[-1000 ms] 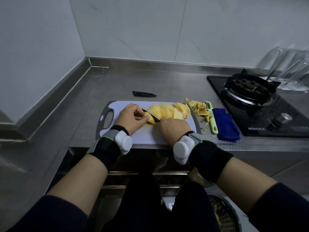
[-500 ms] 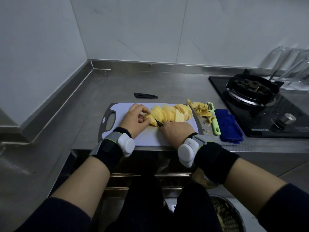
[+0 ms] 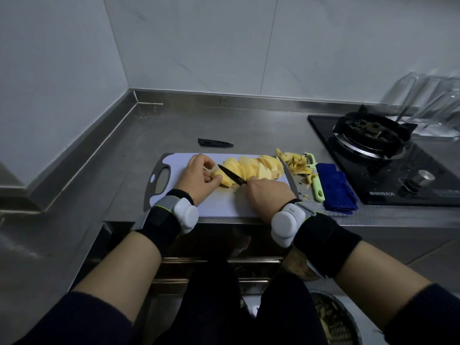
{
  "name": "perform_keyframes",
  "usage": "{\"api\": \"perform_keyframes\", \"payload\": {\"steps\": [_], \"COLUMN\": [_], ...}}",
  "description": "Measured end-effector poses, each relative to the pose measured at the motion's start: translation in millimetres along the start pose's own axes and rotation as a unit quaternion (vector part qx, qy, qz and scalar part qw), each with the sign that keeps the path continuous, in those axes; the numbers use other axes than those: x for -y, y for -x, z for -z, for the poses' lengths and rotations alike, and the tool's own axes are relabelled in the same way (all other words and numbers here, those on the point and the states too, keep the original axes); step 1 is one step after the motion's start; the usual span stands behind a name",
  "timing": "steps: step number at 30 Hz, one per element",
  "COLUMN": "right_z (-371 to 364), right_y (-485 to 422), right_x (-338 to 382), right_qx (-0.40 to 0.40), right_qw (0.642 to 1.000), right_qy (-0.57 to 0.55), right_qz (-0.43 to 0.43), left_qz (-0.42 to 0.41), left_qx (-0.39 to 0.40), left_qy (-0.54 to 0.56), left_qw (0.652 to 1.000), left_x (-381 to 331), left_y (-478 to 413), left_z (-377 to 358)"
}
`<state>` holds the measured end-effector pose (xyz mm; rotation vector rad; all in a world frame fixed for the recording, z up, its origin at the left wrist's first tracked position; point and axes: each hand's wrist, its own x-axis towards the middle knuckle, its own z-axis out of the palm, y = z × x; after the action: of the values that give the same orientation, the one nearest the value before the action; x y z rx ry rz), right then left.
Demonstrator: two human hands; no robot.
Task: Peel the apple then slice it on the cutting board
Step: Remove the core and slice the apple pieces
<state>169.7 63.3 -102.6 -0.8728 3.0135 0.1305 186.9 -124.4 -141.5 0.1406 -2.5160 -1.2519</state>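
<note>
1. We see the knife (image 3: 231, 174) raised again. Half a second ago its blade was sunk in the fruit and nearly hidden. Now the whole dark blade shows, lying slantwise over the apple piece (image 3: 222, 180), tip pointing away and to the left.
2. We read that as one cut finished and the next being lined up.
3. Our right hand (image 3: 267, 192) is closed round the knife handle, fingers curled tight; the hand hides the handle itself.
4. Our left hand (image 3: 199, 178) has its fingers bent, and the tips and thumb pinch the apple piece at the left end of the row, just beside the blade.
5. The slices (image 3: 256, 168) lie fanned along the cutting board (image 3: 219, 205), leaning on one another toward its right edge. The peels (image 3: 296, 164) and the peeler (image 3: 315, 181) sit just off the board on the right, so we take the peeling as done.
6. We judge that little is left to slice, only the small piece under our left fingers. The fingertips are close to the edge, so they must draw back as we cut.
</note>
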Motion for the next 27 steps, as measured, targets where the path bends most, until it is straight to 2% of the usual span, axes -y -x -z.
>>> {"api": "perform_keyframes", "payload": {"steps": [8, 27], "right_z": [9, 7], "right_y": [4, -1], "right_x": [7, 15], "right_qx": [-0.04, -0.02], "right_qw": [0.999, 1.0], "right_qy": [0.0, 0.011], "right_qz": [-0.002, -0.001], "left_qz": [-0.013, 0.005], "left_qx": [-0.027, -0.026], "left_qy": [0.027, 0.044], "left_qw": [0.999, 0.999], "left_x": [2, 4], "left_y": [3, 2], "left_z": [1, 3]}}
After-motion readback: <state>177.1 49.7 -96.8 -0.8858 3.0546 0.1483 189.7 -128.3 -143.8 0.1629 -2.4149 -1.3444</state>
